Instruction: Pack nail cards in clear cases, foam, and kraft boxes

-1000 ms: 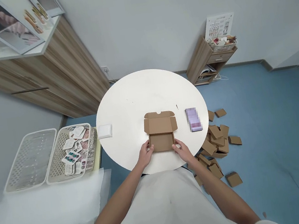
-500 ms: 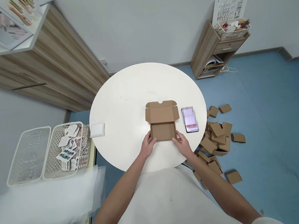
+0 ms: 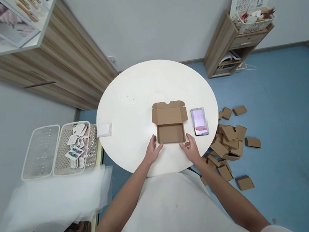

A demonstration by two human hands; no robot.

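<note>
A small brown cardboard box [image 3: 171, 133] lies on the white round table [image 3: 131, 115] in front of me, its flapped lid raised at the far side. Nothing shows inside it. At its near left corner is my left hand [image 3: 151, 150], thumb and fingers apart. My right hand [image 3: 191, 149] is by the near right corner, its fingers likewise spread. Neither hand grips the box. To the right of the box lies a phone [image 3: 200, 121] with a lit, blurred screen.
A white packet [image 3: 104, 130] rests at the table's left edge. Left of the table stands a white basket [image 3: 62, 160] of nail-tip packs, near translucent sheets [image 3: 59, 196]. Folded cardboard boxes [image 3: 228, 141] are piled on the floor at right. A small cabinet [image 3: 220, 48] stands against the wall.
Both hands have let go of the box's sides and moved slightly apart from it. The box stays on the table. My view has shifted a little to the left.
</note>
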